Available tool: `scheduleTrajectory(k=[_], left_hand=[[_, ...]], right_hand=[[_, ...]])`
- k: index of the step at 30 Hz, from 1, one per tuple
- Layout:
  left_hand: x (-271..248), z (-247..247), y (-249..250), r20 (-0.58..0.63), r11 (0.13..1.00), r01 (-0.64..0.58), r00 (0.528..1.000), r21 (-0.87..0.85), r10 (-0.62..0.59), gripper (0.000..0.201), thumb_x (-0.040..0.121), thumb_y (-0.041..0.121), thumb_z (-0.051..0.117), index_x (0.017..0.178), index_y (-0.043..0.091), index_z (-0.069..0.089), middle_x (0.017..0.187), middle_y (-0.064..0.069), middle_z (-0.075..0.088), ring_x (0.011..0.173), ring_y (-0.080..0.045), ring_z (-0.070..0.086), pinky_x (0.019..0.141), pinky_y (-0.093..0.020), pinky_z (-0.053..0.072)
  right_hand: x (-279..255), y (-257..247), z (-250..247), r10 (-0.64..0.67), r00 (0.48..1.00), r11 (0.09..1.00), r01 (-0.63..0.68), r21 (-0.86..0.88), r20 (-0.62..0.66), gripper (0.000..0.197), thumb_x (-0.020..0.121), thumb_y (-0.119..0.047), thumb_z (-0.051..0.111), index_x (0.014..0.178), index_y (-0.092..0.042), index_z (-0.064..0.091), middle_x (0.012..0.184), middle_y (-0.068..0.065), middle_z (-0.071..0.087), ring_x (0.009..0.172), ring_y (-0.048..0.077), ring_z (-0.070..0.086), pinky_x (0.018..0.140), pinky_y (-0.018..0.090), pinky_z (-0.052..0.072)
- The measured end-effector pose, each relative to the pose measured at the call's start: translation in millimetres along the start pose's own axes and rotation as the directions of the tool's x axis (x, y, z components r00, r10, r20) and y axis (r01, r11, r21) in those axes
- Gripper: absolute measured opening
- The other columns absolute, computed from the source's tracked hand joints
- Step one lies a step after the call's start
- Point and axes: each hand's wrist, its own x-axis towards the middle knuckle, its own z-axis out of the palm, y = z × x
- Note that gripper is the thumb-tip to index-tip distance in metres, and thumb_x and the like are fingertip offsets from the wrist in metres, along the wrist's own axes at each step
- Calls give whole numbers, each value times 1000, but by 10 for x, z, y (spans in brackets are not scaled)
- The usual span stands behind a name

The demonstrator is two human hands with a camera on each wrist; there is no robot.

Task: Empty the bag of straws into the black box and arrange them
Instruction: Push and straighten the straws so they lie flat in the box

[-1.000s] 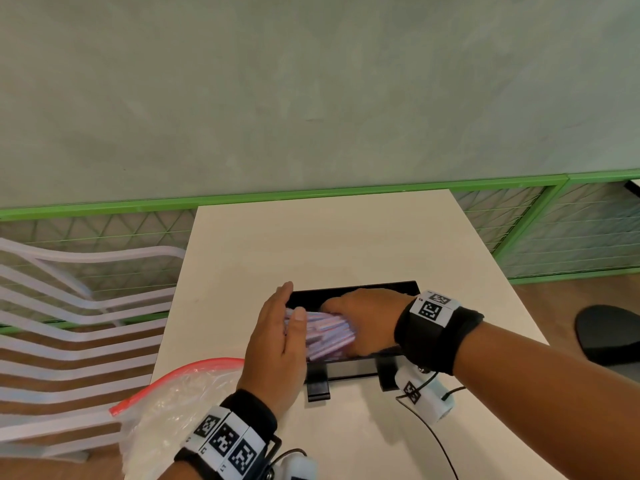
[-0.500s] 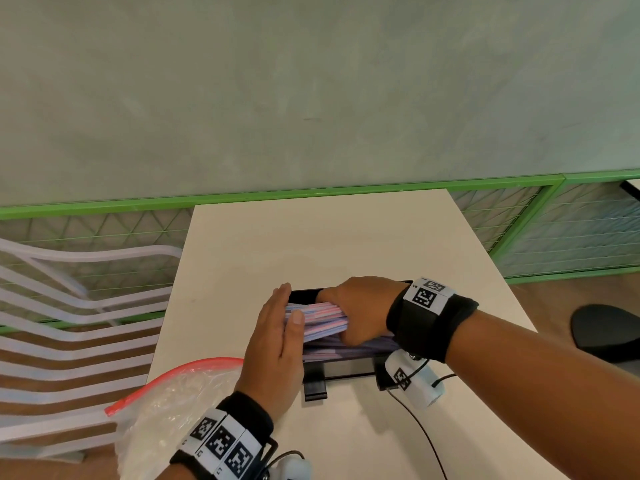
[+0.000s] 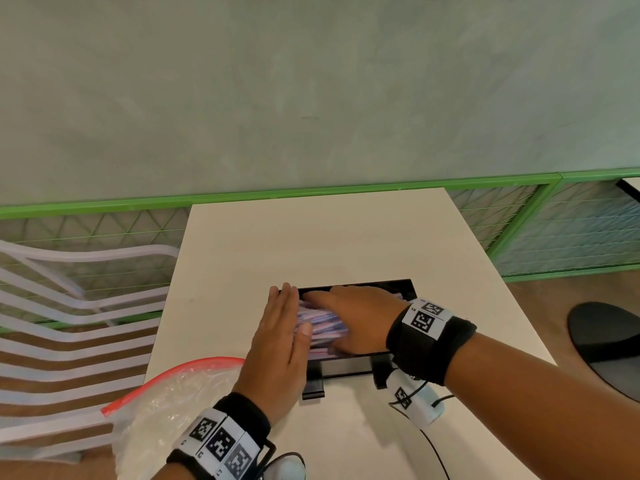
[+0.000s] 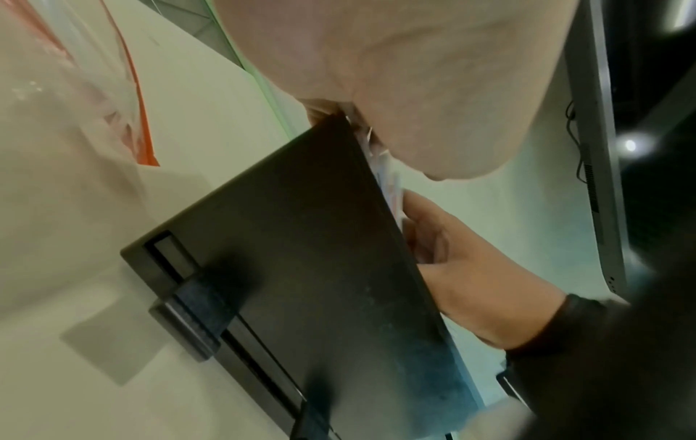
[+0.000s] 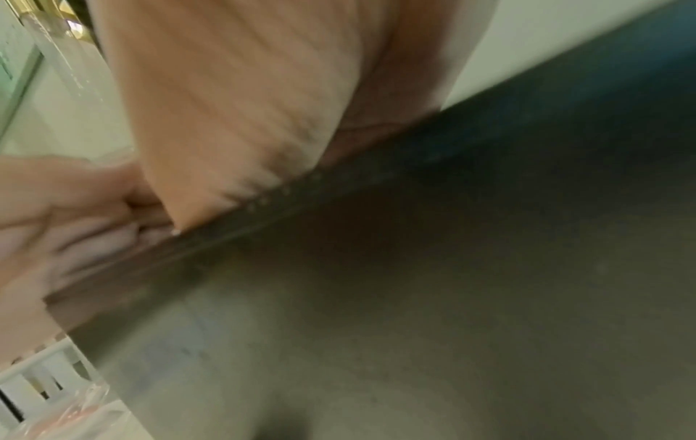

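Black box (image 3: 349,367) on table (image 3: 311,237), holding pink-white straws (image 3: 320,323); left hand (image 3: 280,344) flat, fingers straight against straw ends at 9 o'clock; right hand (image 3: 360,317) spread on top, pressing; emptied bag (image 3: 166,400) at 8 o'clock

Hardly any writing can be read here. The only signs are the black-and-white square code markers printed on the white bands (image 3: 426,318) strapped round the wrists: two on the band just behind the right hand (image 3: 356,315), three in a row on the band (image 3: 218,445) just behind the left hand (image 3: 277,348), and one more on the small white camera (image 3: 410,398) hanging below the right wrist. Tiny characters sit at the edge of the bands beside the markers, too small to make out. Both wrist views are blurred and show no lettering.
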Motion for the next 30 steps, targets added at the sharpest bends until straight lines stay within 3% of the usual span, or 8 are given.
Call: scheduleTrajectory(k=[4,6,8,12,15,21,26,30], left_hand=[[7,-74,-2,-4,1000,3,1000,21,-3,64,100,46,22,159,28,9,161,21,4,153,2,2,116,-7,1],[-5,-85,4,4,1000,-7,1000,27,7,61,101,44,23,159,30,9,157,29,-1,152,4,0,113,-3,-1],[-18,-84,7,21,1000,-15,1000,26,14,61,101,45,24,158,31,6,151,38,-8,151,7,-3,114,-5,0],[-25,-60,-6,34,999,-14,999,39,13,60,105,41,28,158,29,4,156,28,-7,152,3,-6,117,-11,1],[-33,-54,-11,29,999,-18,999,32,17,60,106,34,33,158,28,4,157,28,-7,151,6,-7,114,-6,-2],[-27,-67,-37,14,1000,-19,1000,12,18,62,103,44,29,159,28,8,161,21,2,152,4,-4,115,-7,0],[-16,-47,-47,65,987,-72,996,147,63,67,100,45,27,158,23,3,160,20,-4,154,-3,-9,120,-18,1],[-16,-59,-63,105,973,-98,992,207,77,74,95,54,15,159,21,-1,162,17,-7,153,-3,-13,121,-20,1]], right_hand=[[-30,39,-34,-38,996,985,24,172,77,59,80,-35,80,129,-30,47,98,-4,68,80,15,65,70,28,53],[3,86,-49,-56,991,987,36,155,122,66,78,-34,82,132,-30,45,102,-4,68,83,14,65,72,25,53],[28,118,-31,-65,990,996,55,77,123,77,77,-36,83,140,-28,40,108,0,66,88,17,65,76,29,54],[16,138,78,-52,995,994,60,-91,87,97,79,-42,79,156,-31,20,123,6,58,101,26,62,84,34,53],[19,110,52,-47,995,992,57,-110,88,97,81,-31,78,156,-32,17,127,6,57,100,27,64,78,33,50],[41,68,-87,-72,994,989,81,-125,80,91,81,-19,72,153,-39,19,117,3,61,89,27,65,72,39,57],[8,96,21,-115,991,992,118,-51,64,89,83,-42,77,153,-34,23,117,5,59,95,24,64,83,39,57],[18,152,88,-144,988,987,148,-55,58,96,85,-51,73,157,-32,14,120,7,60,100,24,62,88,40,56]])
